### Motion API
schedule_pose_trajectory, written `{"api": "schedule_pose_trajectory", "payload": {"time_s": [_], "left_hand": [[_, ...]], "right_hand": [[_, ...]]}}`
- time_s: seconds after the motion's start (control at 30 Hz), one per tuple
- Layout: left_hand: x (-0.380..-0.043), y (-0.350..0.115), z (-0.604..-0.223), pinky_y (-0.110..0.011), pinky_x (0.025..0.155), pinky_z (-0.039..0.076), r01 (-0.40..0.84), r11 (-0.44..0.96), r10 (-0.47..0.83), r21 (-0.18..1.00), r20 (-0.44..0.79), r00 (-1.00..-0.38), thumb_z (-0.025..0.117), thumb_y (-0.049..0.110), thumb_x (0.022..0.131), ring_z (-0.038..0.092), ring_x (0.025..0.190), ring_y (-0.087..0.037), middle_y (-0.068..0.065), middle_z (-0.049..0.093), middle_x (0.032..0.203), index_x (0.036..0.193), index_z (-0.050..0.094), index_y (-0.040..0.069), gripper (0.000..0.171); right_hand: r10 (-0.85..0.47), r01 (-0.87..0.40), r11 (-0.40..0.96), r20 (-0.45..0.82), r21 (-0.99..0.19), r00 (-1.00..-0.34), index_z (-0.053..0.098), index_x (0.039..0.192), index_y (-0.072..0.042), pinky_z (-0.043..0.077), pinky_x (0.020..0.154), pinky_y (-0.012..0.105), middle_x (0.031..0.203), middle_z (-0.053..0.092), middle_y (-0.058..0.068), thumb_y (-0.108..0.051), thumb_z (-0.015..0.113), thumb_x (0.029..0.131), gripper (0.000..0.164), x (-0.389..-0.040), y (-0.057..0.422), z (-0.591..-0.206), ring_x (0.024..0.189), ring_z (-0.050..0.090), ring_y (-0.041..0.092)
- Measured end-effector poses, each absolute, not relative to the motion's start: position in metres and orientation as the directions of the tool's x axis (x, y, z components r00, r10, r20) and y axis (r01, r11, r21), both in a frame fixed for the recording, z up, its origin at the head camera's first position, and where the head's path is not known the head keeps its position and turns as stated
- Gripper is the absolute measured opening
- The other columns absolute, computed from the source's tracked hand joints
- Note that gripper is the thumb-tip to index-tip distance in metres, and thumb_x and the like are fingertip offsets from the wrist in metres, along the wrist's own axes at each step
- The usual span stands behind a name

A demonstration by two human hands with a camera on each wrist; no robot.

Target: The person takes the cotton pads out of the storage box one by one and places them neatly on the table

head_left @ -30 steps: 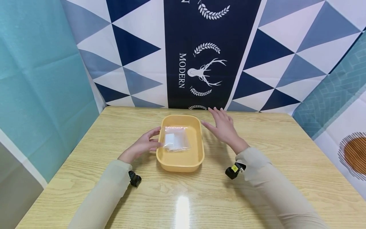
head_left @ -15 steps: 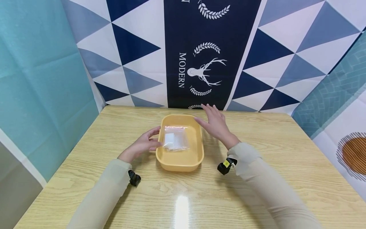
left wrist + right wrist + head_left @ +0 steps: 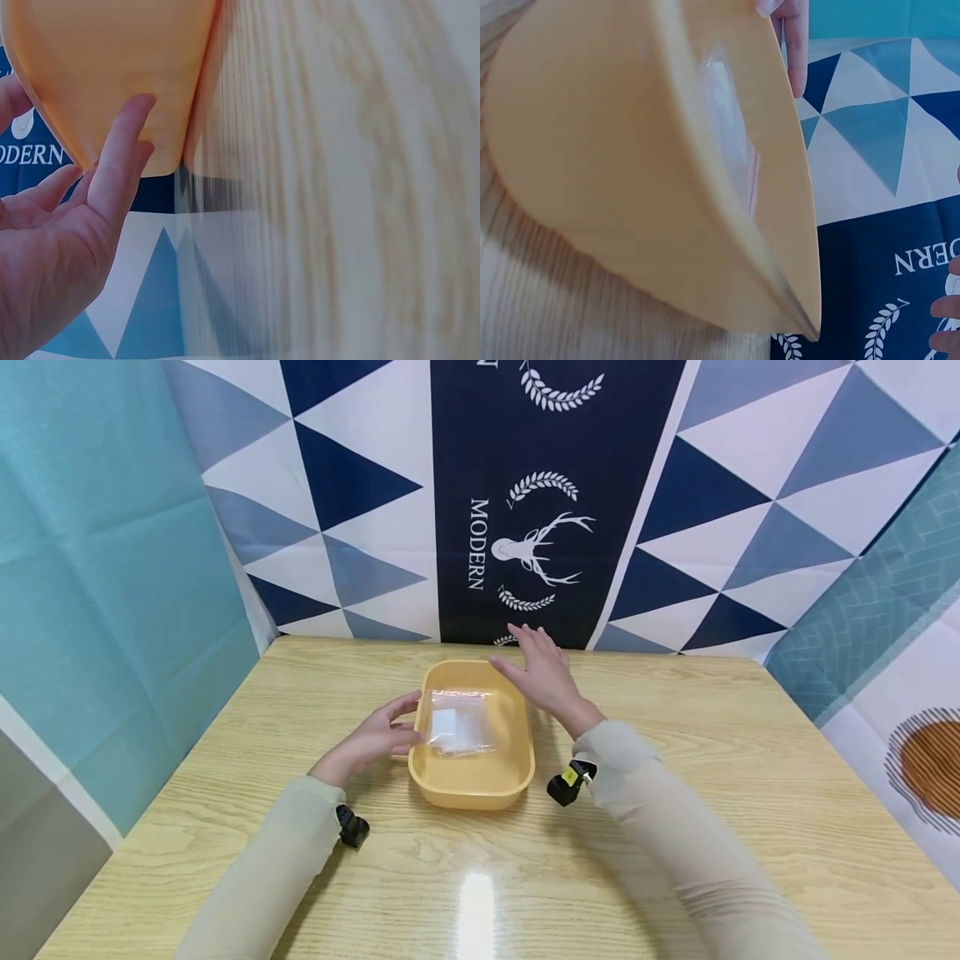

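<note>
A yellow plastic tub [image 3: 472, 785] stands on the table. Inside it lies a clear zip bag [image 3: 474, 727] with a white rectangular piece [image 3: 444, 725], toward the left side. My left hand [image 3: 375, 739] holds the tub's left rim, thumb over the edge and fingers against the outer wall, as the left wrist view shows from below with its fingers [image 3: 124, 150]. Over the tub's far right corner is my right hand [image 3: 543, 677], fingers extended and holding nothing. At the right wrist view's edge only its fingertips [image 3: 946, 307] show, apart from the tub.
The wooden table [image 3: 300, 877] runs back to a patterned cloth [image 3: 360, 510] with blue triangles and a dark deer panel. A teal cloth [image 3: 112, 568] hangs at the left. Each wrist carries a small black camera [image 3: 570, 782].
My right hand has moved left, from beside the tub to over its far right corner. My left hand and the tub have stayed in place.
</note>
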State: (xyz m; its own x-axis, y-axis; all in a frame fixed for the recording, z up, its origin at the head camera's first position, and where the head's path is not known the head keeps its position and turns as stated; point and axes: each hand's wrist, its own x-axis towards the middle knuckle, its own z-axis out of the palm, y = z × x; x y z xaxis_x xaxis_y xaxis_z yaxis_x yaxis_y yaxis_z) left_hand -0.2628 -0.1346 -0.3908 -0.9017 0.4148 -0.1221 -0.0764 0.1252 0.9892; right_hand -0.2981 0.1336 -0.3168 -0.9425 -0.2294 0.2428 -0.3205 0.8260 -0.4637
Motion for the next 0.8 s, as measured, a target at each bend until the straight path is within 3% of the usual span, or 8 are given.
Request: {"api": "schedule_pose_trajectory", "payload": {"time_s": [0.43,0.8], "left_hand": [[-0.264,-0.135,-0.393,-0.037,0.085,0.052,-0.074,0.118,0.411,0.99,-0.117,-0.904,0.06,-0.002,0.084,0.041,0.125,-0.035,-0.015,0.026,0.146,0.149,0.019,0.012,0.078],[-0.265,-0.135,-0.394,-0.038,0.084,0.052,-0.068,0.104,0.422,0.992,-0.106,-0.9,0.06,-0.001,0.084,0.042,0.124,-0.036,-0.016,0.027,0.145,0.149,0.018,0.011,0.079]], "right_hand": [[-0.174,-0.277,0.802,0.236,-0.529,-0.956,0.03,0.146,-0.015,0.014,0.11,0.053,0.15,0.026,0.01,-0.059,0.045,0.089,0.074,-0.317,0.117,-0.319,0.139,0.014,0.029],[-0.164,-0.261,0.716,0.207,-0.648,-0.965,0.033,0.145,-0.015,0.023,0.11,0.046,0.146,0.033,0.008,-0.053,0.053,0.088,0.072,-0.323,0.094,-0.324,0.134,0.027,0.027]]}}
